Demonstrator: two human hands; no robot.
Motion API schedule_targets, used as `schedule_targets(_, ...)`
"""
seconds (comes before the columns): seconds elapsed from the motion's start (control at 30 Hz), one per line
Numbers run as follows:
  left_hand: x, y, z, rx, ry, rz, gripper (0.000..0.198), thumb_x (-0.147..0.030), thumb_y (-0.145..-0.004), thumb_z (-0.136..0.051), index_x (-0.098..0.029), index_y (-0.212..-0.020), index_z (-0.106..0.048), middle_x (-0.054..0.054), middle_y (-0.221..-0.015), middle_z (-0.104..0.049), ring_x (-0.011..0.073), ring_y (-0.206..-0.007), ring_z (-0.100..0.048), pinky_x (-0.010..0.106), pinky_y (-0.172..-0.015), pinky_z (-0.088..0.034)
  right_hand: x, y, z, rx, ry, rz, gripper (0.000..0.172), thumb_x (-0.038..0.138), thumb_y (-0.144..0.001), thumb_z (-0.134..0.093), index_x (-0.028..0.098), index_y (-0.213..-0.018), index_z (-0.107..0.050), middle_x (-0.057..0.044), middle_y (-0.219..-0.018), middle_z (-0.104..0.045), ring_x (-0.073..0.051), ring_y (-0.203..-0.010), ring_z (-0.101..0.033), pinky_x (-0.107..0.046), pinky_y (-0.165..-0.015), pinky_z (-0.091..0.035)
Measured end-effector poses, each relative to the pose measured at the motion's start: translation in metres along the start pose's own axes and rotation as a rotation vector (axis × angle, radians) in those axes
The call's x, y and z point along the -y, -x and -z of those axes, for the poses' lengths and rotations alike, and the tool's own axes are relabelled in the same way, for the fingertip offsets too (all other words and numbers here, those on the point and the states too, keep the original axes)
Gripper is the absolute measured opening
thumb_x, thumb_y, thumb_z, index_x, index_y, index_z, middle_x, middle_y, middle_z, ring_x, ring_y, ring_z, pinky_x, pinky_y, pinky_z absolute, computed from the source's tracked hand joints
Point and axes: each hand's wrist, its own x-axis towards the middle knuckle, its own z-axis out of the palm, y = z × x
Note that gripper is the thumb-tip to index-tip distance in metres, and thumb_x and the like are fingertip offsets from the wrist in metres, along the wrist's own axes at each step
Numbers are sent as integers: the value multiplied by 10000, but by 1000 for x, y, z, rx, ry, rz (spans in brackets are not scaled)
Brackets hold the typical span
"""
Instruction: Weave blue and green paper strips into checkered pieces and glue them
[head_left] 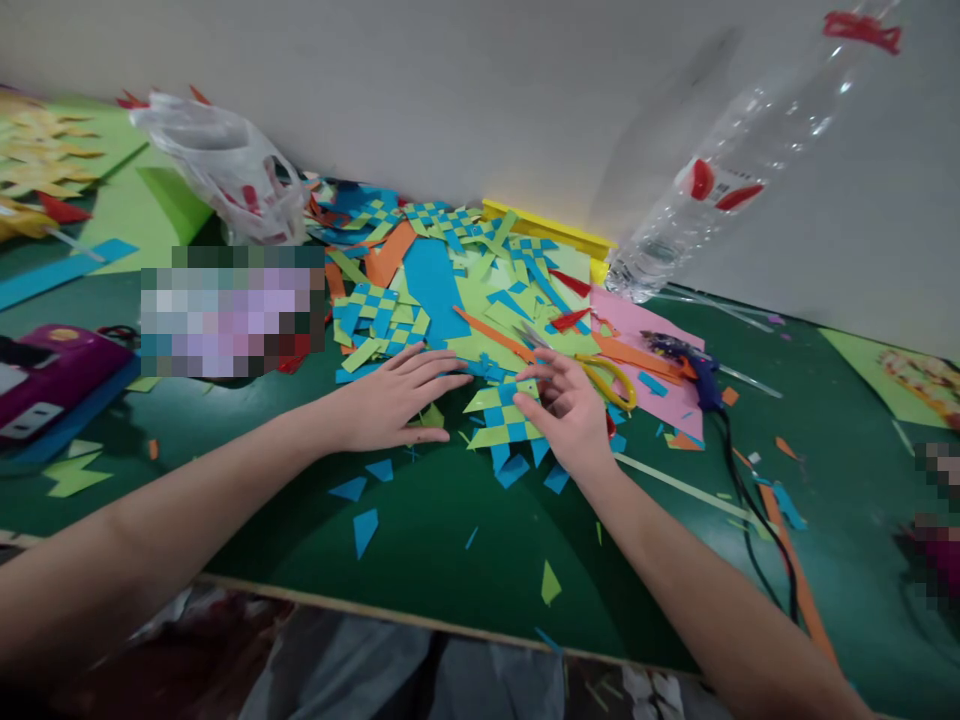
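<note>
My right hand [566,405] pinches the right edge of a woven blue and green paper piece [508,422], thumb on top and fingers curled. The piece has pointed strip ends and lies over the green table. To its left, my left hand [401,397] is spread palm down on the table and paper scraps, fingertips near the piece's upper left, holding nothing. Just beyond my right hand lie yellow-handled scissors [611,382], their blades partly over an orange strip [495,335]. More woven pieces [379,318] are heaped behind my left hand.
A clear plastic bottle [701,205] leans at the back right. A blue glue gun [703,378] with a black cord rests on pink paper [649,350]. A white plastic bag [232,175] and a purple device [64,375] are on the left. Scraps [365,530] dot the near table.
</note>
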Motion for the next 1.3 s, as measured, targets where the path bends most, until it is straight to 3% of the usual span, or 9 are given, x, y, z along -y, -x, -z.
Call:
schedule_targets(0.27,19,9,15,-111,-108,169,496,-150,-935,-352,-188,-1421,-441,108,-1464,-463,258,-1432,-300,501,-1198,-176,0,0,0,-14,-30,-46,462,370,-762,-749,232,-1163,-567,-50,-1003,-723,-164,-839,-663,-345,-768,-569)
schedule_targets(0.37,14,6,18,-114,-70,132,432,-280,-963,-406,-217,-1382,-493,76,-1439,-503,256,-1407,-342,496,-1193,-196,5,4,-2,-3,-8,6,362,339,-794,-724,231,-1121,-611,-48,-1017,-728,-174,-918,-672,-367,-851,-568)
schedule_targets(0.5,8,3,16,23,8,-66,442,-470,-931,-504,-288,-1332,-551,15,-1479,-473,261,-1419,-325,505,-1210,-113,6,7,-4,31,7,47,316,329,-824,-692,224,-1113,-620,-50,-1024,-734,-179,-943,-679,-384,-892,-567)
schedule_targets(0.63,22,11,24,57,52,-49,412,-481,-906,-544,-295,-1267,-614,33,-1398,-562,258,-1378,-379,477,-1176,-212,1,7,-5,32,65,35,332,376,-835,-671,222,-1123,-609,-61,-1032,-731,-185,-927,-684,-390,-872,-580)
schedule_targets(0.73,36,18,36,134,54,-12,242,-454,-906,-555,-319,-1022,-720,-9,-1201,-691,230,-1232,-515,478,-1140,-233,-2,6,-5,29,76,42,333,379,-828,-674,221,-1115,-614,-60,-1023,-736,-189,-931,-690,-389,-870,-582)
schedule_targets(0.87,37,17,45,61,-7,60,366,-535,-889,-537,-250,-728,-698,12,-871,-721,210,-935,-611,442,-1019,-338,2,6,-6,15,108,60,322,365,-830,-674,221,-1114,-622,-56,-1018,-742,-198,-980,-691,-393,-908,-568)
schedule_targets(0.93,31,13,43,16,-39,74,390,-525,-919,-485,-220,-794,-693,37,-882,-708,216,-942,-602,416,-971,-377,6,8,-5,15,116,70,332,356,-839,-668,228,-1141,-614,-49,-1020,-745,-195,-993,-690,-385,-913,-565)
schedule_targets(1.07,22,10,34,46,-72,44,479,-585,-877,-522,-246,-1196,-634,73,-1133,-666,260,-1111,-553,412,-995,-385,13,12,-6,55,73,45,385,347,-869,-640,256,-1237,-576,-42,-1069,-740,-190,-992,-693,-364,-856,-582)
schedule_targets(1.3,47,32,42,85,-104,228,739,-725,-780,-534,-217,-1317,-547,61,-1083,-644,285,-1055,-551,450,-938,-449,18,11,-13,301,246,122,602,407,-871,-631,267,-1417,-421,-79,-1324,-617,-226,-1218,-585,-399,-975,-517)
